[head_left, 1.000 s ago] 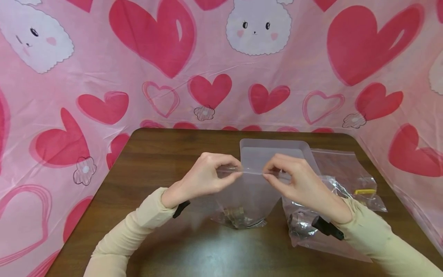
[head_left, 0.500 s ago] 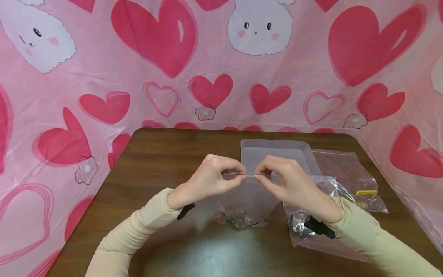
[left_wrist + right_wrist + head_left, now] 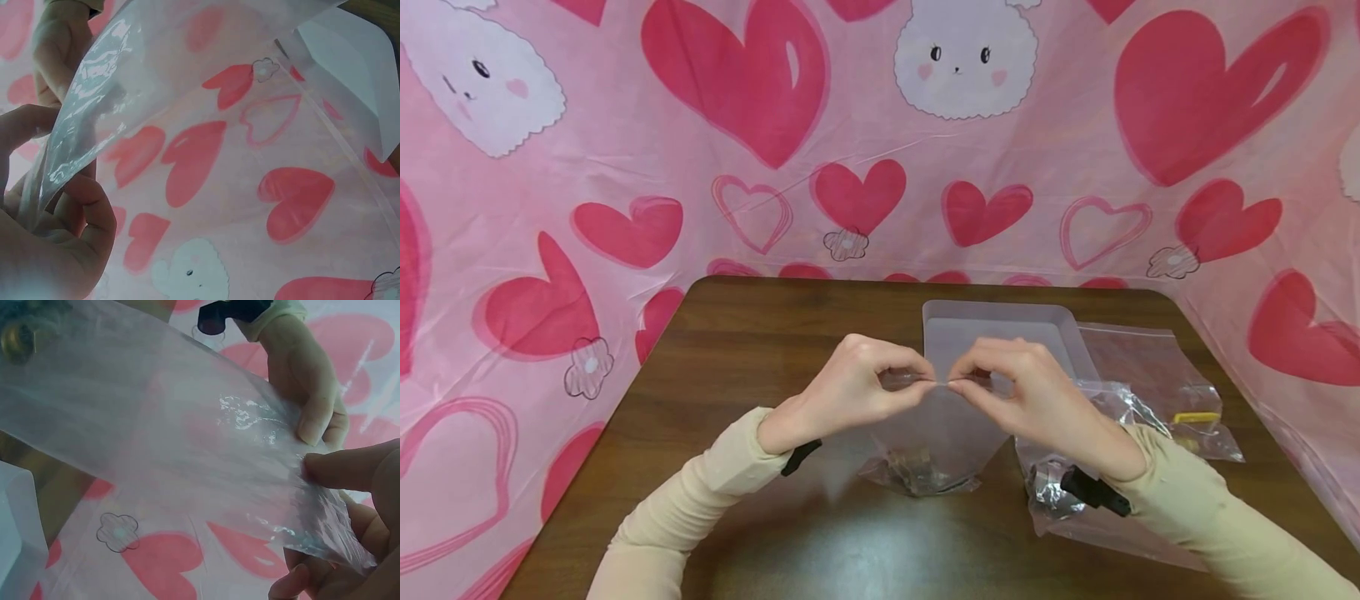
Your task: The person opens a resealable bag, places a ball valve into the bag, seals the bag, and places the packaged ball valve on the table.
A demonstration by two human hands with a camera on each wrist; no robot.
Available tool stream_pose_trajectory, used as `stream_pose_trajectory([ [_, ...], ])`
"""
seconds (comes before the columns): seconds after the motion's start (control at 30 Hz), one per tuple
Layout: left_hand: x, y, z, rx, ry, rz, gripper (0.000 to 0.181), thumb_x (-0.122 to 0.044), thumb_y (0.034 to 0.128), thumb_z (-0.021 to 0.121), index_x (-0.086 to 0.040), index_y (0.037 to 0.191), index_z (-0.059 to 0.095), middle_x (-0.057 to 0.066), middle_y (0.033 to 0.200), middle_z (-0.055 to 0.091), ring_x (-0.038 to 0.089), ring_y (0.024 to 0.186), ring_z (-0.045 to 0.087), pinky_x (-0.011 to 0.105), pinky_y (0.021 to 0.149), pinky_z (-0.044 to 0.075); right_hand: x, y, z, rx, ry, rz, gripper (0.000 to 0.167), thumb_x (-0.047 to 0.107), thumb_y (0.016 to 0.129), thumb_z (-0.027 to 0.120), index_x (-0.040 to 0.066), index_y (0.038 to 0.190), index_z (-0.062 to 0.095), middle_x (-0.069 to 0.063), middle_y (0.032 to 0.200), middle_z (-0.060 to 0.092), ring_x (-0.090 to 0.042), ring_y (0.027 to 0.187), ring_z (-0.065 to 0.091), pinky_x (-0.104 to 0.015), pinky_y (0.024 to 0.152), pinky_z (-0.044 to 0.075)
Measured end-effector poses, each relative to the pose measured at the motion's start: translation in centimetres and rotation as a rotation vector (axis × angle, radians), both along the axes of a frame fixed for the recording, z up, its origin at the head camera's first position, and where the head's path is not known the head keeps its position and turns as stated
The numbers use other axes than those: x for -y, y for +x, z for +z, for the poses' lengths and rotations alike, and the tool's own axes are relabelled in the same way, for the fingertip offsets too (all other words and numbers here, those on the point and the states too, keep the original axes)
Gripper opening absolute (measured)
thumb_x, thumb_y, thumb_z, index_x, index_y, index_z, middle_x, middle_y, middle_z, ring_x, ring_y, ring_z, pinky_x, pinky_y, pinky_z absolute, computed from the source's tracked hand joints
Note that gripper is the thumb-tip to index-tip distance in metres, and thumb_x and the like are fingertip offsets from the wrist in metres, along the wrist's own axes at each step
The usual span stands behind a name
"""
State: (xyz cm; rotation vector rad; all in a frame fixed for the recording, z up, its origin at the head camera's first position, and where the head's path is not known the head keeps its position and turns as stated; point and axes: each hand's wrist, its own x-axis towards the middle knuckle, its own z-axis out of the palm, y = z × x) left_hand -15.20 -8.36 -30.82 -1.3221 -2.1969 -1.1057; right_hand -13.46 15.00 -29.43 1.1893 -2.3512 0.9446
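Note:
A clear plastic zip bag (image 3: 936,425) hangs upright between my hands, its lower end at the tabletop. Small brass-coloured and dark pieces (image 3: 913,468) lie at its bottom; in the right wrist view one looks like a round brass fitting (image 3: 19,342). My left hand (image 3: 857,382) pinches the bag's top edge between thumb and fingers. Close beside it, my right hand (image 3: 1030,392) pinches the same edge, the fingertips a small gap apart. From the left wrist, the bag's shiny film (image 3: 94,94) runs past the curled fingers.
Behind the hands stands a translucent white tray (image 3: 1000,310). To its right lies a zip bag with a yellow piece (image 3: 1195,417). Another bag with shiny metallic contents (image 3: 1052,487) lies under my right wrist. All rest on a brown wooden table (image 3: 760,333); pink heart-patterned cloth (image 3: 865,83) surrounds it.
Since one second ago my hands have come closer together along the bag's top edge, the right moving left and the left slightly right. Over the last half second they barely move.

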Motion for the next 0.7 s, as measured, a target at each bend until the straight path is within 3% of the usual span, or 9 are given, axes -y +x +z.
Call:
stream_pose_trajectory([
  [0.23, 0.9, 0.3, 0.2, 0.047, 0.019, 0.017, 0.006, -0.006, 0.0835, 0.074, -0.011, 0.085, 0.077, -0.003, 0.080, 0.076, 0.001, 0.074, 0.070, 0.013, 0.074, 0.055, -0.1, 0.1, 0.3, -0.032, 0.001, -0.025, 0.022, 0.003, 0.078, 0.081, 0.020, 0.086, 0.071, 0.014, 0.077, 0.066, 0.002, 0.071, 0.057, -0.016, 0.069, 0.045],
  [0.37, 1.4, 0.4, 0.2, 0.068, 0.030, 0.036, 0.004, -0.007, 0.0831, 0.076, -0.011, 0.084, 0.076, -0.003, 0.078, 0.075, 0.000, 0.072, 0.069, 0.013, 0.072, 0.056, -0.5, 0.0, 0.2, -0.082, -0.020, -0.070, 0.026, 0.009, 0.071, 0.087, 0.025, 0.079, 0.068, 0.018, 0.070, 0.062, 0.004, 0.065, 0.050, -0.022, 0.070, 0.036],
  [0.5, 2.2, 0.4, 0.3, 0.094, 0.012, 0.075, 0.005, -0.009, 0.0816, 0.079, -0.013, 0.083, 0.076, -0.004, 0.077, 0.075, -0.002, 0.070, 0.068, 0.013, 0.067, 0.054, -1.1, 0.0, 0.2, -0.058, -0.001, -0.098, 0.027, 0.012, 0.069, 0.089, 0.027, 0.078, 0.068, 0.021, 0.068, 0.061, 0.006, 0.064, 0.049, -0.025, 0.075, 0.034],
  [0.7, 3.2, 0.7, 0.3, 0.102, -0.014, 0.112, 0.008, -0.018, 0.0810, 0.082, -0.020, 0.077, 0.075, -0.012, 0.066, 0.068, -0.005, 0.055, 0.046, 0.013, 0.052, 0.039, -2.1, 0.4, 0.3, -0.083, 0.020, -0.130, 0.027, 0.010, 0.069, 0.087, 0.028, 0.082, 0.071, 0.020, 0.073, 0.064, 0.005, 0.066, 0.052, -0.024, 0.076, 0.033],
])
